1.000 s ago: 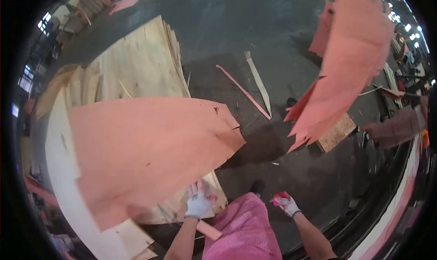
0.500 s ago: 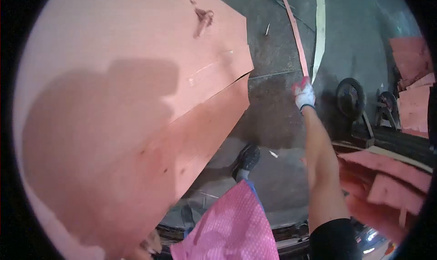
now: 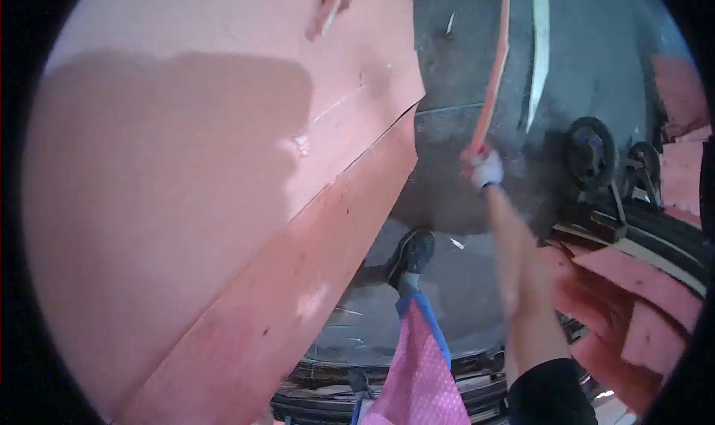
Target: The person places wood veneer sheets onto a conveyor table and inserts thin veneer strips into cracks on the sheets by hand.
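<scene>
My right hand (image 3: 482, 166), in a white glove with red fingers, is closed around the near end of a long, narrow reddish veneer strip (image 3: 497, 64). The strip runs up and away past the top of the view. A pale strip (image 3: 539, 53) lies on the floor just right of it, apart from the hand. To the left, large reddish veneer sheets (image 3: 186, 149) overlap, with a split along the seam and a ragged right edge. My left hand cannot be seen.
Wheels (image 3: 590, 153) on a dark frame stand at the right. Below them are broken veneer pieces (image 3: 640, 276). My shoe (image 3: 415, 252) is on the grey floor (image 3: 447, 209), near a pink apron (image 3: 417, 380). A torn scrap (image 3: 331, 4) lies on the sheets.
My right hand has moved slightly left and down, and the held strip has swung away from the pale one. The fingers at the lower left have gone out of sight.
</scene>
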### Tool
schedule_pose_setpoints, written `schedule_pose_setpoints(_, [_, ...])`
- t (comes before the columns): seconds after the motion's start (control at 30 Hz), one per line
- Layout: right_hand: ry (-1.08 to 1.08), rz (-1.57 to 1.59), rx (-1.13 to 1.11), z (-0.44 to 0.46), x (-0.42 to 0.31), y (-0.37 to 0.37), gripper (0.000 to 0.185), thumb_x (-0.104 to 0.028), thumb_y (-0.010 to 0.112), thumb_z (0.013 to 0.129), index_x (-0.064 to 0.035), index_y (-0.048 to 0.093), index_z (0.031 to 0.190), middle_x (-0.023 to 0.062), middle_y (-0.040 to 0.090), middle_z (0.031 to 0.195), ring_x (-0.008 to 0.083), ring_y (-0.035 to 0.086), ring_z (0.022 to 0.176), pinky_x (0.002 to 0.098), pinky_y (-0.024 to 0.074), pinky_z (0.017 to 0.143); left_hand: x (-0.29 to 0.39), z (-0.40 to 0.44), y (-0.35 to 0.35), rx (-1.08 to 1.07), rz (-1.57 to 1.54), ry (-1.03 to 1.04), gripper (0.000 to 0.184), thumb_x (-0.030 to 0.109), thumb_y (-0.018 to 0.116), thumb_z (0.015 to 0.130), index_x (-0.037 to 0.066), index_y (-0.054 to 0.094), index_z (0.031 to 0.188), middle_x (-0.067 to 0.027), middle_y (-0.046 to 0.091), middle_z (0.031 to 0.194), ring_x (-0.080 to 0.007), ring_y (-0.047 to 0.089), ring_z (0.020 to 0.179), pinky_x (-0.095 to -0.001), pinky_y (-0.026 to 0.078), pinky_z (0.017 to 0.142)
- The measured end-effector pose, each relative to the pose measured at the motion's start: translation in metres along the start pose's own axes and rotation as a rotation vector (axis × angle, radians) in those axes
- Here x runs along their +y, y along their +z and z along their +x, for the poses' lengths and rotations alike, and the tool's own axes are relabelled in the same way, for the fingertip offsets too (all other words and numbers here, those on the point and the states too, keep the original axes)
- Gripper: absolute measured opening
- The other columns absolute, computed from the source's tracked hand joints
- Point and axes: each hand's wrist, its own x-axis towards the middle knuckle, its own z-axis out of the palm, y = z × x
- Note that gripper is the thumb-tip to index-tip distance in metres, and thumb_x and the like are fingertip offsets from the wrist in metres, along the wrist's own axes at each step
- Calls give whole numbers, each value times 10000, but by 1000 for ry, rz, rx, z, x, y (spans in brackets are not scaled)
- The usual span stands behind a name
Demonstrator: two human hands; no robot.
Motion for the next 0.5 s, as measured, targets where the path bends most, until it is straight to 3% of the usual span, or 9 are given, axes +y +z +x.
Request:
schedule_pose_setpoints(0.03, [-20, 388, -154, -47, -6, 16, 340, -194, 725, 827, -42, 650, 1121, 93, 730, 947, 221, 699, 818, 378, 558, 690, -5, -10, -6, 17, -4, 25, 678, 256, 778, 805, -18, 492, 1356, -249, 623, 1157, -412, 643, 1010, -491, 522, 885])
schedule_pose_setpoints(0.07, [-1, 592, -15, -93, 2, 41, 329, -154, 717, 835, -41, 643, 1135, 79, 716, 943, 192, 672, 794, 335, 547, 669, -10, -18, -10, 33, -8, 54, 680, 258, 779, 804, -18, 493, 1355, -248, 625, 1152, -414, 645, 1003, -491, 524, 882])
schedule_pose_setpoints(0.1, [25, 266, -68, -140, -4, 45, 351, -105, 693, 847, -48, 611, 1183, 84, 705, 1006, 207, 673, 850, 332, 550, 685, -16, -27, -13, 55, -10, 85, 681, 259, 780, 803, -19, 494, 1355, -247, 627, 1148, -416, 647, 996, -492, 525, 879])
schedule_pose_setpoints(0.2, [216, 1040, 0, -300, -55, 65, 404, -158, 762, 873, -6, 589, 1205, 82, 690, 1064, 218, 667, 951, 359, 575, 761, -46, -56, -13, 128, 59, 286, 685, 262, 783, 800, -19, 496, 1354, -245, 633, 1135, -421, 654, 975, -494, 529, 871])
schedule_pose_setpoints(0.33, [174, 890, -241, -450, -61, 51, 281, -107, 715, 908, -26, 621, 1160, 75, 684, 1047, 199, 686, 880, 350, 591, 773, -43, -66, -34, 389, -225, 331, 502, 315, 693, 885, 82, 569, 1312, -160, 701, 1006, -382, 689, 821, -514, 558, 726])
schedule_pose_setpoints(0.37, [476, 1398, -312, -477, -55, 40, 293, -62, 703, 908, -29, 606, 1183, 92, 678, 1075, 201, 690, 882, 335, 599, 783, -48, -74, -32, 315, -211, 295, 626, 289, 709, 828, 34, 490, 1356, -208, 619, 1130, -422, 601, 974, -516, 499, 839])
schedule_pose_setpoints(0.4, [214, 1056, -317, -533, -136, -3, 345, -79, 733, 888, -18, 590, 1196, 107, 668, 1106, 210, 696, 876, 337, 603, 764, -54, -79, -24, 242, -196, 268, 756, 264, 725, 772, -14, 411, 1401, -256, 537, 1255, -463, 514, 1127, -518, 440, 952])
schedule_pose_setpoints(0.43, [119, 972, -256, -549, -108, -2, 356, -101, 765, 862, -8, 603, 1166, 117, 680, 1079, 221, 706, 834, 351, 613, 738, -57, -81, -13, 170, -179, 253, 890, 239, 741, 716, -62, 332, 1446, -304, 455, 1379, -503, 426, 1280, -520, 381, 1066])
schedule_pose_setpoints(0.5, [228, 881, -306, -594, -110, -51, 319, -31, 733, 872, 27, 603, 1157, 135, 690, 1093, 234, 707, 847, 333, 606, 758, -58, -82, 12, 320, -184, 185, 843, 270, 718, 735, -50, 359, 1428, -304, 437, 1363, -486, 421, 1277, -553, 391, 1043])
